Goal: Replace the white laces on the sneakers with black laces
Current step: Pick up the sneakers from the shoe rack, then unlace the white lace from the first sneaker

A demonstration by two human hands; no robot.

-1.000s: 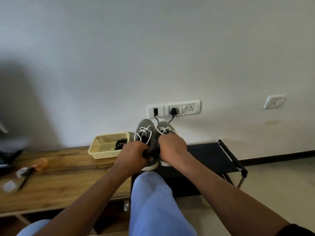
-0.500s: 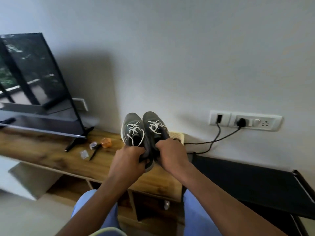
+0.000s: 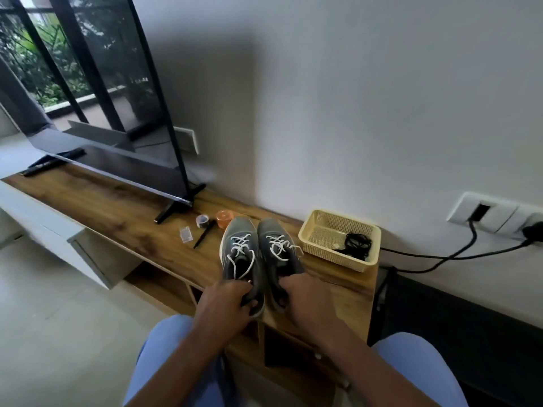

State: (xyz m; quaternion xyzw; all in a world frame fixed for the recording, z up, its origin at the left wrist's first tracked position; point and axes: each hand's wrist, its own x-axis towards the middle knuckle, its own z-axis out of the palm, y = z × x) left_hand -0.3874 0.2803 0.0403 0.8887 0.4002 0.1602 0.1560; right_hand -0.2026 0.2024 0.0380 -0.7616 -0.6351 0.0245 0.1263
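Two grey sneakers with white laces stand side by side on the wooden TV unit [image 3: 123,212], toes toward the wall. My left hand [image 3: 227,301] grips the heel of the left sneaker [image 3: 239,254]. My right hand [image 3: 305,298] grips the heel of the right sneaker [image 3: 277,251]. Just right of the shoes sits a cream plastic basket [image 3: 317,230] holding a bundle of black laces [image 3: 357,243].
A flat TV [image 3: 97,113] on its stand fills the left of the unit. A small orange tub [image 3: 224,218], a tape roll [image 3: 202,220], a black pen [image 3: 204,237] and a clear packet [image 3: 185,234] lie left of the shoes. Wall sockets with black cables [image 3: 440,257] are at the right.
The sneakers were held up in the air in both hands; they have come down and left onto the wooden unit. The view swung left and down, bringing the TV in.
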